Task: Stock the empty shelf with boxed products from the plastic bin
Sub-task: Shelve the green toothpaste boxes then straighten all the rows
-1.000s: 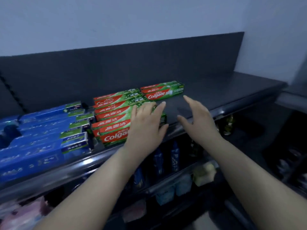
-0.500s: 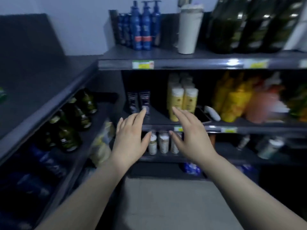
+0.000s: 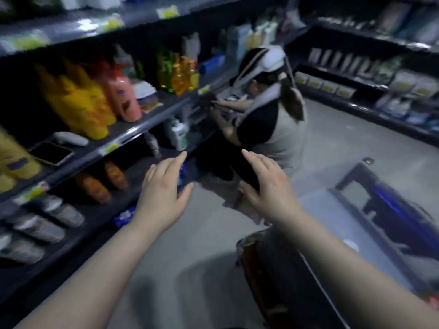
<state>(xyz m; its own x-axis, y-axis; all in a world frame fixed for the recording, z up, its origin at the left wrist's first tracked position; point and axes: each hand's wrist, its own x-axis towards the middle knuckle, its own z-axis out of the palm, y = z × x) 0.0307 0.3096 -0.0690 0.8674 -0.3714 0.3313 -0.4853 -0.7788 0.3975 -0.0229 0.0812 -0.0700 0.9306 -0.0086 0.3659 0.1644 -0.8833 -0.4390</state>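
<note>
Bluish plastic, seemingly the bin (image 3: 389, 219), sits on the floor to the right. Left hand (image 3: 164, 188) and right hand (image 3: 266, 186) hover empty, fingers spread. Fetching step, I'd say: reach in for boxes next.

Dark shelf (image 3: 142, 128) with yellow bottles (image 3: 76, 103), 1 pink bottle (image 3: 123, 98), 1 flat dark device (image 3: 52, 153); grey floor (image 3: 202, 233) below.

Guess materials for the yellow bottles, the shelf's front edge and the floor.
Yellow bottles: probably plastic, opaque with a slight sheen and an even, moulded-looking colour.
Shelf's front edge: likely painted metal, dark with bright glints running along it.
Floor: grey, matte, with no seams showing. It could be concrete or vinyl; the motion blur leaves it open.
</note>
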